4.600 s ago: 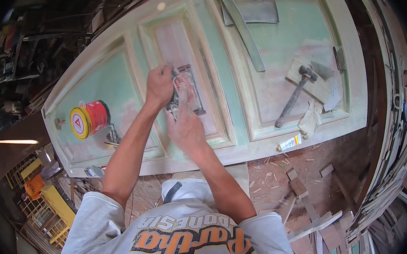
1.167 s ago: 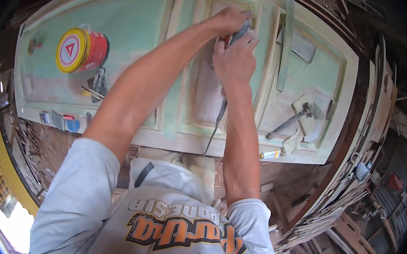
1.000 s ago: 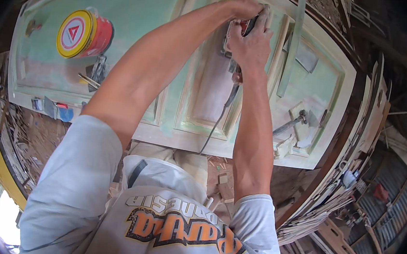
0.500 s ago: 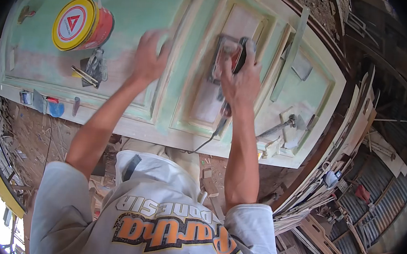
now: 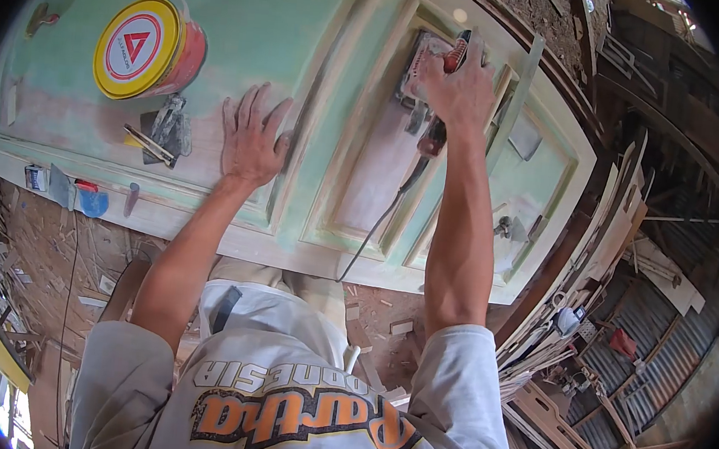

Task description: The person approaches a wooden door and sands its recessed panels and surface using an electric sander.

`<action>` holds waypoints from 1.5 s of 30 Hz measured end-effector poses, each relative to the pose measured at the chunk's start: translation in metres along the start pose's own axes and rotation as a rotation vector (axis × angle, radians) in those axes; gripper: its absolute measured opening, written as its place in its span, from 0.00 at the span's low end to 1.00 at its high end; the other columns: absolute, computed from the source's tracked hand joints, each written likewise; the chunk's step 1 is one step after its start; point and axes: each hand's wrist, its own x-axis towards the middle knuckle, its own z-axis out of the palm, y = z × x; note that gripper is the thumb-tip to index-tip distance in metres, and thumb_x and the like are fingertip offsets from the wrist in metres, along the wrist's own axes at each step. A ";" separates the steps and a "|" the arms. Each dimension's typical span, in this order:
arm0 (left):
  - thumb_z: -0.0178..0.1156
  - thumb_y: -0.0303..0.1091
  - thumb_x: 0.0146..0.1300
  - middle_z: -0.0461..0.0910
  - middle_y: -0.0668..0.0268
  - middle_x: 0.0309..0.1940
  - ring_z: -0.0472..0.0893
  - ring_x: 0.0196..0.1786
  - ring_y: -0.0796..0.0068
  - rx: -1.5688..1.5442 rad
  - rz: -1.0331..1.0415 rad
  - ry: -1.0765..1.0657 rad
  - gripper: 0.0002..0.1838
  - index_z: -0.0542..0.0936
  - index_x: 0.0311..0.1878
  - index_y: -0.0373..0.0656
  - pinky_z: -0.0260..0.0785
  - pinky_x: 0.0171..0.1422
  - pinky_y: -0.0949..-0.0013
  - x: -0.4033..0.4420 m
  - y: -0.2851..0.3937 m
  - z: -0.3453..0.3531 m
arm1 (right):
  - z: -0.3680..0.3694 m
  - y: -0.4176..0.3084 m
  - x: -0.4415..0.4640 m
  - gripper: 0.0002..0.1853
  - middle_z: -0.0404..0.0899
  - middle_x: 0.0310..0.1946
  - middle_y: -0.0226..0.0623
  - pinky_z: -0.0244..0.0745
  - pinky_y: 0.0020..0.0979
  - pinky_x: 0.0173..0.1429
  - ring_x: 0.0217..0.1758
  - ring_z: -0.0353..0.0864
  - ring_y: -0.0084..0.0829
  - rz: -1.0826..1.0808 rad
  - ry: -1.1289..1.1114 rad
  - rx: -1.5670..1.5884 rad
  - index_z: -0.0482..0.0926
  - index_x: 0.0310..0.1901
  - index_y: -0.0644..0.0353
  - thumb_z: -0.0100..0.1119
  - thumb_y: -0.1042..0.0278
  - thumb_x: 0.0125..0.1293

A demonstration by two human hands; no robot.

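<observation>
A wooden door, panelled and patchily coated in pale green, lies flat before me. My left hand rests palm down on its large left panel, fingers spread and holding nothing. On the narrow middle panel sits a red and black electric sander, its cord trailing back toward me. My right hand is wrapped over the sander's top, hiding part of its body. The sander is near the far end of that panel.
On the door's left panel stand a yellow-lidded paint pail and a dusty scraper with thin sticks. A blue putty knife lies along the near edge. A long strip crosses the right side. Scrap wood is piled at right.
The sander has moved away from me and slightly right under my right hand. My left hand, lifted and blurred before, now lies flat on the panel.
</observation>
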 end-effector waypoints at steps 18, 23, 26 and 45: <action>0.65 0.48 0.79 0.57 0.54 0.94 0.53 0.96 0.47 0.023 -0.031 -0.039 0.36 0.72 0.88 0.56 0.39 0.95 0.20 0.004 0.004 -0.001 | 0.012 -0.008 0.016 0.51 0.85 0.55 0.63 0.88 0.59 0.64 0.56 0.90 0.67 0.004 -0.010 -0.078 0.65 0.90 0.52 0.72 0.45 0.68; 0.66 0.48 0.78 0.58 0.54 0.93 0.54 0.96 0.47 0.012 -0.039 -0.047 0.37 0.71 0.87 0.57 0.40 0.94 0.20 0.005 0.002 -0.001 | -0.006 0.006 0.013 0.50 0.91 0.47 0.48 0.87 0.57 0.66 0.63 0.87 0.62 0.075 -0.005 -0.081 0.67 0.88 0.54 0.71 0.44 0.68; 0.66 0.48 0.77 0.58 0.54 0.93 0.54 0.96 0.47 0.016 -0.043 -0.053 0.37 0.71 0.87 0.57 0.40 0.94 0.19 0.005 0.004 0.000 | -0.013 0.009 0.012 0.50 0.92 0.45 0.43 0.86 0.55 0.68 0.63 0.87 0.60 0.110 -0.027 -0.079 0.66 0.89 0.54 0.70 0.43 0.68; 0.65 0.48 0.78 0.55 0.54 0.95 0.52 0.97 0.48 0.009 -0.044 -0.086 0.38 0.70 0.88 0.58 0.38 0.94 0.19 0.005 0.003 0.000 | 0.000 0.015 0.005 0.53 0.86 0.54 0.69 0.86 0.59 0.67 0.62 0.88 0.69 0.053 0.002 -0.058 0.65 0.90 0.51 0.71 0.41 0.67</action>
